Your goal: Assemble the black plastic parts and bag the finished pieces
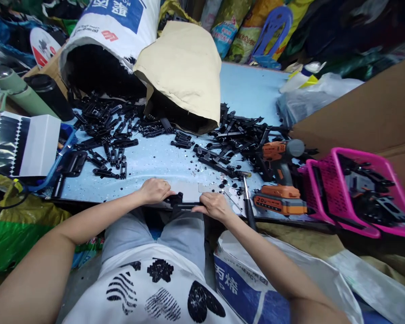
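Both of my hands grip one black plastic part (185, 205) at the table's front edge, just above my lap. My left hand (155, 191) is closed round its left end, fingers curled. At the other end my right hand (213, 204) pinches it, thumb underneath. The part looks like a bar with a raised knob near the left; its exact kind I cannot make out. Beyond my hands, heaps of black plastic parts (104, 130) lie on the light blue tabletop (155, 164). A hammer (247, 198) lies just right of my right hand.
An orange cordless drill (279, 175) stands right of the hammer, beside pink baskets (339, 180) of black parts. A white sack (121, 49) and a beige sack (185, 67) lie open-mouthed at the back. Left are a green bottle (23, 92), a black cup (50, 96) and a blue tray (59, 155).
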